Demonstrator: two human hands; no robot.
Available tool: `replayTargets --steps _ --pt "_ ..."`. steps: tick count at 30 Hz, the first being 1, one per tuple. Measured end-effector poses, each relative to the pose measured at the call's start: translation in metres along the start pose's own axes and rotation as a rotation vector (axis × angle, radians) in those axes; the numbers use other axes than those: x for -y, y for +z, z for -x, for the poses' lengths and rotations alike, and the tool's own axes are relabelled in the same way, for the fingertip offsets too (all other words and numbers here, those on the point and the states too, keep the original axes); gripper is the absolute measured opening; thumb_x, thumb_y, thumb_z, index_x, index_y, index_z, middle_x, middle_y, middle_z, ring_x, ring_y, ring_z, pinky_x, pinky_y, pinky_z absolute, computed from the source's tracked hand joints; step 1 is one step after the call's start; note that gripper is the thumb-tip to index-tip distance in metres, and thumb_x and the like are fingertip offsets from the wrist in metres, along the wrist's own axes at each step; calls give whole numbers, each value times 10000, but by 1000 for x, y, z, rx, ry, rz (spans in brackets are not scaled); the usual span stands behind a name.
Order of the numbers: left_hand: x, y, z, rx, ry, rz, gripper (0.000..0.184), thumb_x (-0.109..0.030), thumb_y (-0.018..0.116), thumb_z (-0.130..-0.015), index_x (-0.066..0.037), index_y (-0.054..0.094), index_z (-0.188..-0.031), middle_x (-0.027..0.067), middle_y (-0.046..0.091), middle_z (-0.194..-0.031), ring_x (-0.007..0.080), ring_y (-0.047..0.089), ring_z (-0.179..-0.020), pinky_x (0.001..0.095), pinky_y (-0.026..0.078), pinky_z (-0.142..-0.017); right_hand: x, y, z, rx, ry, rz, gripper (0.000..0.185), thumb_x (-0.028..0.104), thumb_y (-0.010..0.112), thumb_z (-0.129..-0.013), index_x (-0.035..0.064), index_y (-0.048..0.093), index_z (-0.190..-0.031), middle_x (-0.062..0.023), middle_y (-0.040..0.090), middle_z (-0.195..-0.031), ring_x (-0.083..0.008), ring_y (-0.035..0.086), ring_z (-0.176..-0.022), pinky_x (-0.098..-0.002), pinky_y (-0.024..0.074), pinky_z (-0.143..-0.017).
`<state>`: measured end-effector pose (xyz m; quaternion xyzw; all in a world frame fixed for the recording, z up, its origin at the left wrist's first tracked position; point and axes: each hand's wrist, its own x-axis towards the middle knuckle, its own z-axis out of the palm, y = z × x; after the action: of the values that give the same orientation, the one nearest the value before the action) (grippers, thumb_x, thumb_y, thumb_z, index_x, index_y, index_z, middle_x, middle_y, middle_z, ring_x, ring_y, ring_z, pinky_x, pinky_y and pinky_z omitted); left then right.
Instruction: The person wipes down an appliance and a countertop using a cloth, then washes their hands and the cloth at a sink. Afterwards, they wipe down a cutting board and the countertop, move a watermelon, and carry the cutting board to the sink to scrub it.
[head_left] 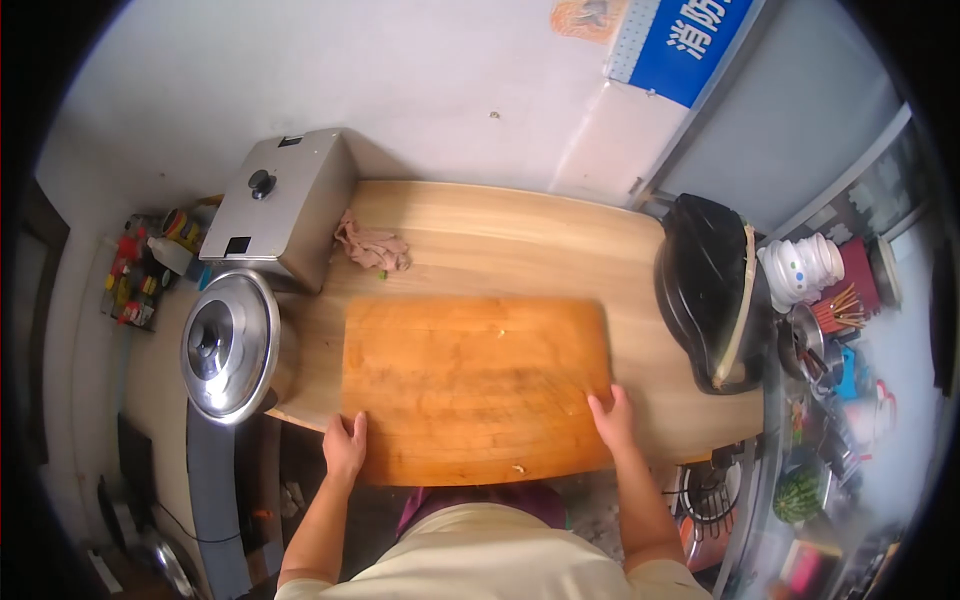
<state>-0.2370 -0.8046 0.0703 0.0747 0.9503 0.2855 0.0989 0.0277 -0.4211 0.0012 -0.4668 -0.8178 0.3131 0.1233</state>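
Note:
A large orange-brown wooden board (475, 385) lies on the light wooden table (530, 235), its near edge reaching the table's front edge. My left hand (345, 445) grips the board's left side near the front corner, thumb on top and the other fingers partly hidden. On the opposite side, my right hand (613, 415) holds the right edge, its thumb and fingers at the rim. A few small scraps lie on the board. Behind it, a crumpled pinkish cloth (372, 245) rests beside a small green bit.
At the left stand a metal box (275, 205) and a pot with a shiny lid (232, 345). A black bag-like object (705, 290) with a pale strap is at the right. Beyond it are stacked white bowls (803, 270), chopsticks and a watermelon (797, 497).

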Motion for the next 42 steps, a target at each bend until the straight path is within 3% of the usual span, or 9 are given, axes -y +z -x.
replayTargets --steps 15,22,25,28,29,32,37,39,42 --pt "-182 123 -131 79 510 -157 343 -343 635 -789 -28 582 -912 199 644 -867 375 611 -827 455 493 -729 -75 -46 81 -283 53 -17 575 257 785 -698 -31 511 -1114 -206 536 -1047 -374 521 -980 -438 426 -848" --pt "-246 193 -179 147 590 -20 413 -275 580 -795 -80 560 -1159 206 637 -975 374 590 -946 468 481 -808 -72 -42 87 -341 152 -22 657 205 812 -667 -40 460 -1165 -177 513 -1062 -328 535 -914 -407 434 -836" --pt "-249 197 -191 46 846 58 462 -258 581 -790 -87 546 -1217 210 608 -1078 369 551 -1038 454 453 -874 -38 -54 89 -352 195 118 516 164 782 -697 -8 520 -1107 -167 544 -1002 -277 536 -881 -371 427 -825" --pt "-231 160 -219 -289 911 -148 437 -234 584 -786 -84 568 -1196 210 585 -1126 366 533 -1062 441 432 -908 -10 -60 80 -483 230 51 441 113 744 -729 9 532 -1102 -148 534 -984 -235 520 -846 -330 430 -783" --pt "-216 150 -234 -338 848 -165 414 -203 589 -783 -76 580 -1177 211 577 -1139 366 524 -1077 440 424 -918 -12 -57 75 -508 50 64 356 87 706 -775 0 551 -1083 -115 503 -981 -170 517 -807 -287 447 -679" --pt "-170 128 -262 -355 706 18 374 -116 601 -772 -59 596 -1142 211 562 -1166 359 499 -1116 429 408 -938 58 -33 46 -324 42 -331 314 77 679 -804 10 568 -1090 -97 558 -923 -183 541 -775 -275 454 -675" --pt "-113 103 -225 -333 586 326 399 -2 590 -752 -49 586 -1149 205 552 -1172 351 480 -1131 416 391 -958 205 64 -46 89 -550 -381 344 84 676 -803 36 578 -1129 -100 639 -876 -239 600 -826 -338 471 -743" --pt "-96 88 -200 -331 498 395 423 13 577 -751 -47 572 -1170 202 542 -1176 355 482 -1124 409 386 -969 273 107 -84 246 -751 -295 501 136 709 -771 59 521 -1229 -112 629 -1004 -291 570 -951 -393 439 -843" --pt "-70 62 -177 -307 385 472 450 19 567 -752 -42 548 -1197 198 515 -1212 354 473 -1148 396 371 -991 360 183 -122 144 -957 -106 683 217 756 -712 119 458 -1319 -153 547 -1183 -338 485 -1097 -413 402 -927"
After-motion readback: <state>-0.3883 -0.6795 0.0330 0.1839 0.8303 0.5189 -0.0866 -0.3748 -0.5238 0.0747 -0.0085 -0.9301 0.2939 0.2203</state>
